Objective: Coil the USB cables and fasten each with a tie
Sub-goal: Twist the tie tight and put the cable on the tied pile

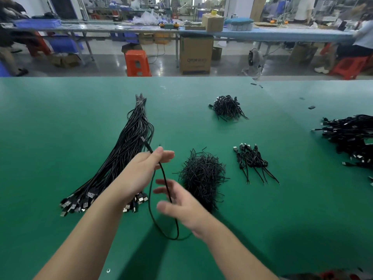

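Note:
My left hand (pixel 147 168) pinches one black USB cable (pixel 150 207) near its plug end, held above the green table (pixel 60 118). The cable hangs down in a loop that reaches the table in front of me. My right hand (pixel 179 205) is blurred, fingers spread, with the cable running between its fingers. A long bundle of straight USB cables (pixel 125 150) lies to the left, tied at its far end, plugs toward me. A heap of black ties (pixel 203 176) sits just right of my hands. A few coiled cables (pixel 252 158) lie further right.
A second small heap of black ties (pixel 228 107) lies at the back centre. A big pile of cables (pixel 351 136) sits at the right edge. Beyond the table edge are an orange stool (pixel 137 62), cardboard boxes (pixel 195 54) and seated people.

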`<state>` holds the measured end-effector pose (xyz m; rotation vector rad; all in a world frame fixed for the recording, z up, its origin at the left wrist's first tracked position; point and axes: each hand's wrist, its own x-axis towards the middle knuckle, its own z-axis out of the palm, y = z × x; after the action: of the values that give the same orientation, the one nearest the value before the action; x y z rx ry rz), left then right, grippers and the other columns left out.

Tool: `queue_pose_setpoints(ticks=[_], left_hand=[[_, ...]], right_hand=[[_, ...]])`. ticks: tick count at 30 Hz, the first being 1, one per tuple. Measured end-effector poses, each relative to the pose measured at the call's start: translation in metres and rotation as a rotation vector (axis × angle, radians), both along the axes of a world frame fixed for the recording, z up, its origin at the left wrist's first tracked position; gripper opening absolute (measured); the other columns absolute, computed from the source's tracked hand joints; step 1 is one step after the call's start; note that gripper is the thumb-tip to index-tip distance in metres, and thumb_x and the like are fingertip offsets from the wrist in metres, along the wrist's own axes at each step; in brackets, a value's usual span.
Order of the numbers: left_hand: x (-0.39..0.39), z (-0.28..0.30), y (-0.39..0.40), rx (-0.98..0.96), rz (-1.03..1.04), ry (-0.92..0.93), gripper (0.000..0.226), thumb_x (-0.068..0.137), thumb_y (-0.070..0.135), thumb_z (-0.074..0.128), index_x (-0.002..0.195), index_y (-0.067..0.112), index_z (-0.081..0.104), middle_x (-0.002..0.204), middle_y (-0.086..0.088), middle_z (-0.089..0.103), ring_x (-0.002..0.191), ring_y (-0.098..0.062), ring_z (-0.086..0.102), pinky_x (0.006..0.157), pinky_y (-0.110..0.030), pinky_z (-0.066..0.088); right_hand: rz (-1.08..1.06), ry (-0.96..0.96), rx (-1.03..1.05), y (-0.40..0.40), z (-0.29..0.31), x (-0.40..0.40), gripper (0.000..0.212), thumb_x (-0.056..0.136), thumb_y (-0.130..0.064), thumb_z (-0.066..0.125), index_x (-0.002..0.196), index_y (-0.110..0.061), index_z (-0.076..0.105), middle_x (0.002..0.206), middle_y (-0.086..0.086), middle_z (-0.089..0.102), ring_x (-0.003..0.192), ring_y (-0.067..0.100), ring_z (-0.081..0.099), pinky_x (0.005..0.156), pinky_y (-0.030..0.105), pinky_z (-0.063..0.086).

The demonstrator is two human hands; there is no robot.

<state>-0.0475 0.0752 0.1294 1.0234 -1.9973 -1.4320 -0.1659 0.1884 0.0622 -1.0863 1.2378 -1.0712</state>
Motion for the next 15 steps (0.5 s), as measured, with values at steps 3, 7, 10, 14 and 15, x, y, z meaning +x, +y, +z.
queue_pose_setpoints(ticks=[3, 7, 10, 14, 15], left_hand=[[0.0, -0.001, 0.004, -0.009, -0.034, -0.081, 0.045, 0.104, 0.051, 0.03, 0.13, 0.035, 0.064, 0.129, 0.016, 0.064, 0.121, 0.01, 0.053, 0.113, -0.028, 0.036], [-0.002, 0.003, 0.011, 0.037, -0.129, -0.036, 0.056, 0.095, 0.059, 0.028, 0.134, 0.034, 0.061, 0.118, 0.019, 0.067, 0.117, 0.003, 0.059, 0.103, -0.013, 0.038], [-0.001, 0.002, 0.012, 0.105, -0.175, 0.013, 0.047, 0.107, 0.043, 0.026, 0.13, 0.029, 0.065, 0.107, 0.008, 0.076, 0.11, -0.001, 0.065, 0.095, -0.011, 0.044], [0.001, -0.002, 0.009, 0.052, -0.19, -0.006, 0.045, 0.109, 0.033, 0.025, 0.13, 0.03, 0.065, 0.121, 0.013, 0.07, 0.119, 0.004, 0.058, 0.094, -0.004, 0.04], [0.001, -0.003, 0.009, 0.052, -0.192, 0.0, 0.045, 0.109, 0.033, 0.025, 0.13, 0.03, 0.065, 0.123, 0.013, 0.07, 0.119, 0.005, 0.058, 0.094, -0.004, 0.039]], right_hand=[[-0.053, -0.084, -0.023, -0.009, 0.025, -0.01, 0.04, 0.096, -0.048, 0.054, 0.122, -0.02, 0.065, 0.113, -0.001, 0.073, 0.107, 0.017, 0.069, 0.102, 0.039, 0.051], [-0.036, -0.204, -0.052, -0.015, 0.042, -0.01, 0.024, 0.106, -0.03, 0.045, 0.099, -0.016, 0.064, 0.072, -0.001, 0.061, 0.05, 0.01, 0.046, 0.048, 0.023, 0.04], [-0.08, -0.209, -0.087, -0.018, 0.041, -0.009, 0.028, 0.106, -0.026, 0.045, 0.087, -0.023, 0.065, 0.063, -0.005, 0.045, 0.048, 0.005, 0.03, 0.047, 0.019, 0.025], [-0.143, -0.219, -0.111, -0.018, 0.037, -0.001, 0.045, 0.108, -0.023, 0.044, 0.071, -0.034, 0.068, 0.063, -0.003, 0.038, 0.05, 0.006, 0.029, 0.048, 0.018, 0.025], [-0.156, -0.213, -0.109, -0.018, 0.037, 0.001, 0.044, 0.108, -0.024, 0.044, 0.072, -0.034, 0.069, 0.063, -0.003, 0.038, 0.051, 0.006, 0.03, 0.048, 0.018, 0.026]])
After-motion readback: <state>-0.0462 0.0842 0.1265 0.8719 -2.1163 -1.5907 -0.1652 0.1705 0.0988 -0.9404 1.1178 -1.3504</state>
